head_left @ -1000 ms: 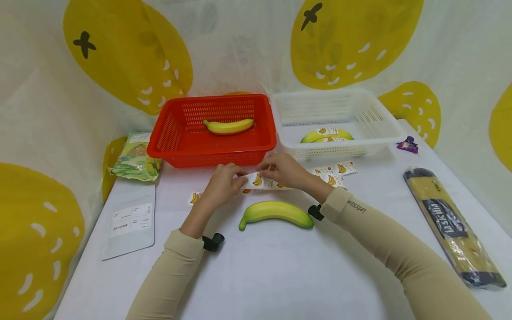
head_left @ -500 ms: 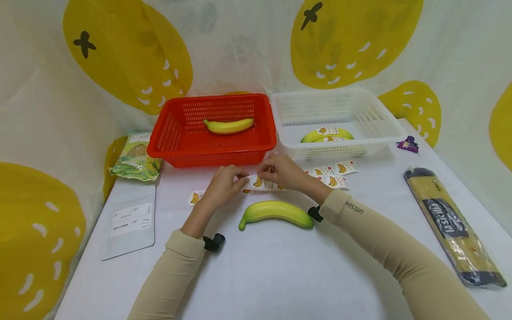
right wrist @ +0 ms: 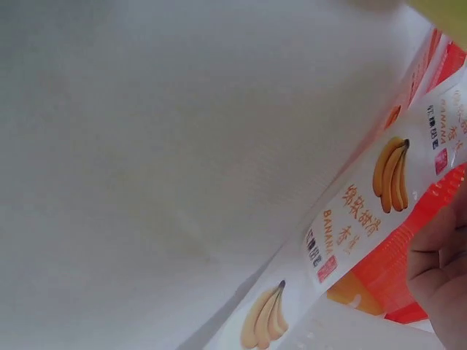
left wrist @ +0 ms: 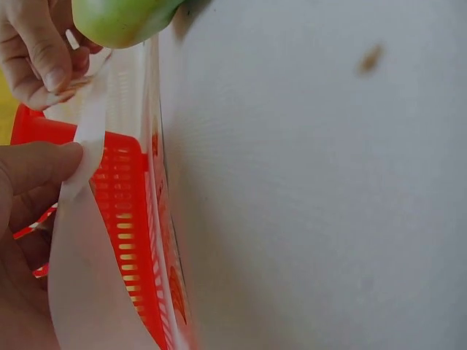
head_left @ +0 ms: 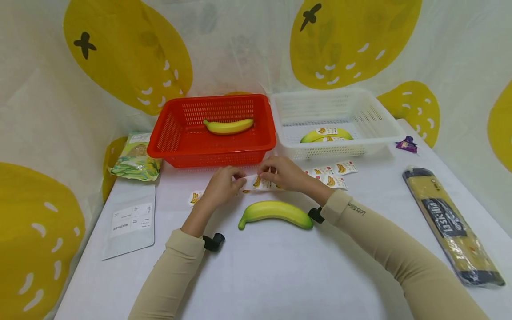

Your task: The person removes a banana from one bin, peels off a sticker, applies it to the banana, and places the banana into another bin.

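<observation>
While pinched by the left hand [head_left: 222,185] and right hand [head_left: 282,173], the sticker strip [head_left: 260,182] is held just behind the green banana [head_left: 275,212].

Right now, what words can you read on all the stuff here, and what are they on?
"BANANA": sticker strip pinched by the left hand and right hand; its Chinese characters and small print are too blurred.
"LetsSlim": right sleeve.
Long yellow packet: large lettering, unclear.
White pouch label: too small.
Green snack bag: unreadable.
</observation>
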`<move>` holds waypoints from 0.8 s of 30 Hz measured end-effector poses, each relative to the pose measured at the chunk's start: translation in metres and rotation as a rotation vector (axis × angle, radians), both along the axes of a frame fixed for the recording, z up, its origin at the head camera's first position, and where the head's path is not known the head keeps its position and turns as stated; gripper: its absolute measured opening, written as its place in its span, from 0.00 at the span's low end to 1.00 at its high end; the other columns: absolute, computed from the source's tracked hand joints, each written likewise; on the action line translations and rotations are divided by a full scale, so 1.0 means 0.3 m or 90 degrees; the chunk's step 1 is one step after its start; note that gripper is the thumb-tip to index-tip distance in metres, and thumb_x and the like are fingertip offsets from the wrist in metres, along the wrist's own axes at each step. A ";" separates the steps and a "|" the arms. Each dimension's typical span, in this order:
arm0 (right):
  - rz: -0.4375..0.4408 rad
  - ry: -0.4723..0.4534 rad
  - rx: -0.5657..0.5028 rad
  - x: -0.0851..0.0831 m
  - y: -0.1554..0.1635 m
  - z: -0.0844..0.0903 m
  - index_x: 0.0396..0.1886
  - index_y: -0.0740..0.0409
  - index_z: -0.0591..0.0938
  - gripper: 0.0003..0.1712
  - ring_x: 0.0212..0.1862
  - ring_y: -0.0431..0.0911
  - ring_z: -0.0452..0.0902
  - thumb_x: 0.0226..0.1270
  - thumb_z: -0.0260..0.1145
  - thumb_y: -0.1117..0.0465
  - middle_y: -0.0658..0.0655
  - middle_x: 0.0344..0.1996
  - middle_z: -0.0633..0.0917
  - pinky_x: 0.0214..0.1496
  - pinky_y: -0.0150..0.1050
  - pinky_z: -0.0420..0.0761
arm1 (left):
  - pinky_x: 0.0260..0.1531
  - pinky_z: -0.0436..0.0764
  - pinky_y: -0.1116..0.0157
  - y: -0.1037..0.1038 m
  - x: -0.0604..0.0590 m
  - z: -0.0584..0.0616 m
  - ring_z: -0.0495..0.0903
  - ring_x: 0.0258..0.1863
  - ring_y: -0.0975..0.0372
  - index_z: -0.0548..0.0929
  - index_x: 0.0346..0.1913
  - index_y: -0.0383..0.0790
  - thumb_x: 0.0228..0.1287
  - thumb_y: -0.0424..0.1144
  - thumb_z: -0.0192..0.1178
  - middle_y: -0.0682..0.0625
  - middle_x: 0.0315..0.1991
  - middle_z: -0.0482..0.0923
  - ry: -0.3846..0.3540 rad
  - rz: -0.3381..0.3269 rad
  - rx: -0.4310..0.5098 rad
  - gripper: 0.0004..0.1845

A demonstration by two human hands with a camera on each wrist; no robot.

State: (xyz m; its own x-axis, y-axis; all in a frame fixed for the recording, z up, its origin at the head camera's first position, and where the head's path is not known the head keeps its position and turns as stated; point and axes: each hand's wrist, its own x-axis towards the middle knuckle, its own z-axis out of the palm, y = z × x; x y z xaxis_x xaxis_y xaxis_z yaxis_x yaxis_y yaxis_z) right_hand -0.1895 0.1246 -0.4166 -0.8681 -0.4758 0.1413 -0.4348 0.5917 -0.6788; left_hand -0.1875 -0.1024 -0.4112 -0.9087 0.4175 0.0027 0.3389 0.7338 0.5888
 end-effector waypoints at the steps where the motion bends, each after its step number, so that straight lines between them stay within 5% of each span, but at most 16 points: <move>1: 0.002 0.001 -0.009 0.001 0.003 0.000 0.38 0.56 0.87 0.02 0.39 0.46 0.75 0.70 0.69 0.64 0.52 0.34 0.87 0.43 0.36 0.76 | 0.46 0.79 0.57 0.000 0.000 0.000 0.78 0.41 0.55 0.89 0.45 0.40 0.71 0.38 0.63 0.47 0.41 0.86 -0.002 0.005 -0.003 0.08; 24: -0.016 -0.039 -0.096 0.015 0.033 -0.001 0.40 0.56 0.86 0.02 0.40 0.45 0.75 0.70 0.68 0.64 0.54 0.39 0.86 0.44 0.37 0.77 | 0.42 0.78 0.58 0.002 -0.001 -0.002 0.78 0.37 0.56 0.89 0.44 0.41 0.68 0.40 0.65 0.47 0.37 0.85 -0.029 0.056 -0.064 0.08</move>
